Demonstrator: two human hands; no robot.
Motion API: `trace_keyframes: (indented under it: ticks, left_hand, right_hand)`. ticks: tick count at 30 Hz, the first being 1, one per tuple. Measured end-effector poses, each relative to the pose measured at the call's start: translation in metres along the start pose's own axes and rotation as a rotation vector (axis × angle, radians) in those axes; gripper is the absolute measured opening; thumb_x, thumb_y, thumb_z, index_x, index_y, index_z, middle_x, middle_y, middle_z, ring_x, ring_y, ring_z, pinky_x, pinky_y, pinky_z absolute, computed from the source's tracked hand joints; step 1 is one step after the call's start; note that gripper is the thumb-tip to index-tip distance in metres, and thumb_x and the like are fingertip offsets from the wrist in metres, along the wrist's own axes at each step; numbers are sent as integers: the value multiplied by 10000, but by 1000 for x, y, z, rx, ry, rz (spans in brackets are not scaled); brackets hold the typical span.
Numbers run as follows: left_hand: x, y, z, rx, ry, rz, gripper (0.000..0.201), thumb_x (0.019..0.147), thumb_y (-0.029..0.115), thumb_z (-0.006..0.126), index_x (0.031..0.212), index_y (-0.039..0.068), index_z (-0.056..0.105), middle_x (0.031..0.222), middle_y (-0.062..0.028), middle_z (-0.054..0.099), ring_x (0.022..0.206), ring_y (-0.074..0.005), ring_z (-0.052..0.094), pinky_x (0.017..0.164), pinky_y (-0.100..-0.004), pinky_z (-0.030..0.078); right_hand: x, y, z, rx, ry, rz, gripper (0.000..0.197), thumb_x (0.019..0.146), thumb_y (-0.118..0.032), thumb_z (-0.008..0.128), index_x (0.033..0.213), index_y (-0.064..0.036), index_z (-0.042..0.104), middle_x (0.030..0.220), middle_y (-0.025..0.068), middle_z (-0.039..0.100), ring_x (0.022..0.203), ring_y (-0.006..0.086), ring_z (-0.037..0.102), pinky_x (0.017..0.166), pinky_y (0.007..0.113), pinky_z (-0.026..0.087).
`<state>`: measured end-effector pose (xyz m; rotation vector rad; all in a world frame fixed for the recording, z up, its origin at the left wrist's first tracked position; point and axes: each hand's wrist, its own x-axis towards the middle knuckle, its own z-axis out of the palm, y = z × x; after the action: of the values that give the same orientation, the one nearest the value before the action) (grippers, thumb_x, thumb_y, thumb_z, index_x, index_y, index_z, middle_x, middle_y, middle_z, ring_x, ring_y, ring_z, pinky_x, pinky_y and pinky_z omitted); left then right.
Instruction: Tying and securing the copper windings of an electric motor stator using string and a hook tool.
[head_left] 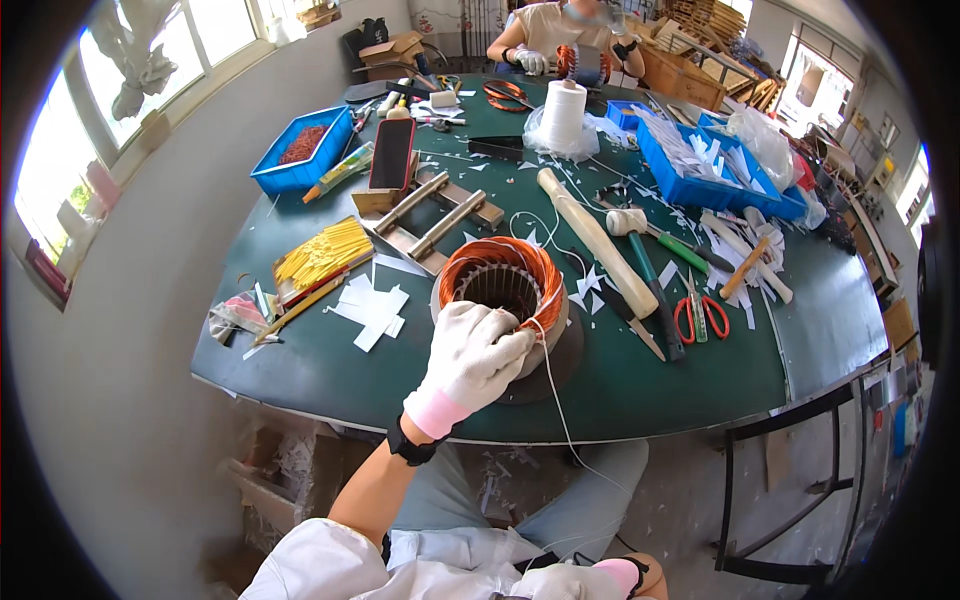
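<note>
A motor stator (545, 280) with orange-brown copper windings stands upright at the near middle of the table, on a dark round base. My left hand (472, 352), in a white glove with a pink cuff, is closed over the near rim of the windings; its fingertips are partly hidden. A white cord (560, 405) comes off the windings beside these fingers and hangs over the table edge toward my lap. Low at the bottom edge is my right hand (568, 582), also gloved, close to my body; its fingers are mostly hidden.
Around the stator on the green table (330, 375) lie a wooden stick (595, 240), a hammer (650, 290), red-handled scissors (702, 312), yellow strips (325, 255) and a phone (392, 155). A blue bin (690, 165) holds paper strips. A co-worker (560, 40) handles another wound part opposite.
</note>
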<state>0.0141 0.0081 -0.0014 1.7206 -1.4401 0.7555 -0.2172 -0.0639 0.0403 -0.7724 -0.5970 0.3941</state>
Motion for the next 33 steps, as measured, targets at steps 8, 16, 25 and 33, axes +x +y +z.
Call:
trace_keyframes:
  ticks: [8, 16, 25, 33]
  left_hand:
    - [1, 2, 0, 24, -12, -9, 182, 695, 56, 706, 865, 120, 687, 863, -5, 637, 763, -216, 588, 760, -380, 426]
    - [-1, 2, -1, 27, -22, -17, 189, 692, 55, 705, 868, 120, 685, 862, -4, 638, 753, -215, 586, 767, -383, 425]
    - [1, 2, 1, 29, -14, -8, 176, 699, 56, 705, 862, 116, 678, 863, -10, 642, 744, -212, 584, 758, -384, 422]
    - [-1, 0, -4, 36, -29, 16, 177, 694, 48, 707, 855, 115, 676, 862, -3, 638, 741, -207, 580, 771, -375, 413]
  right_hand:
    - [-17, 41, 30, 103, 732, -446, 265, 788, -202, 820, 895, 26, 738, 763, 137, 686, 670, 259, 656, 618, 341, 501]
    - [-5, 26, 15, -81, 439, -317, 191, 809, -154, 785, 877, 18, 739, 741, 143, 679, 650, 271, 650, 603, 355, 502]
    - [-7, 22, 11, -237, 416, -385, 175, 843, -156, 746, 872, 17, 737, 764, 152, 682, 676, 276, 655, 611, 362, 505]
    - [-13, 5, 0, -984, 574, -485, 204, 918, -170, 644, 932, 22, 712, 838, 139, 692, 758, 301, 659, 702, 366, 509]
